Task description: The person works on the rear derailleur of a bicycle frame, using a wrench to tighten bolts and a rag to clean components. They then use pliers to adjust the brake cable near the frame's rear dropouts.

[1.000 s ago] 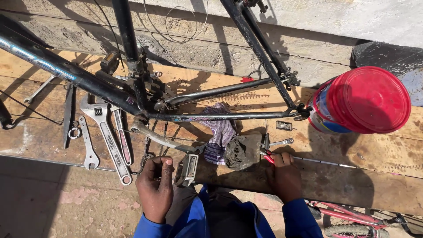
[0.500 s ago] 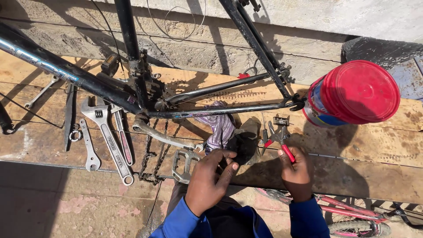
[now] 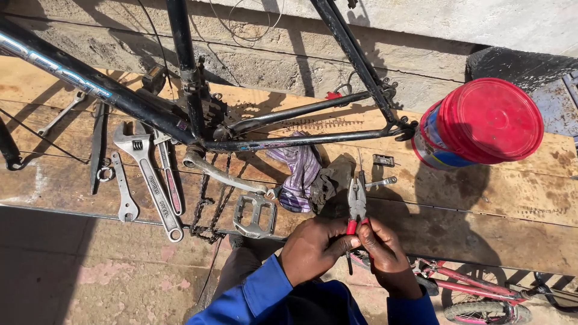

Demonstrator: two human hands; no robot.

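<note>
Over on the left of the wooden bench (image 3: 72, 174), an adjustable wrench (image 3: 147, 177) and a few smaller spanners (image 3: 123, 192) are lying in the sun beneath the black bicycle frame (image 3: 198, 120). Toward the middle, a loose chain (image 3: 208, 204) is dangling near a metal pedal (image 3: 255, 215), with a striped rag (image 3: 301, 171) just beside it. At the near edge, the left hand (image 3: 313, 247) is closing its fingers around the red-handled pliers (image 3: 356, 207), and the right hand (image 3: 385, 250) is pinching the same handles from the other side, both grips pressed onto the tool. The pliers are pointing away, nose over the bench. They look stiff, fairly heavy steel; the red sleeves seem the surest hold, since the bare metal could be greasy. Far right, a red-lidded bucket (image 3: 481, 123) is tipping toward us.
</note>
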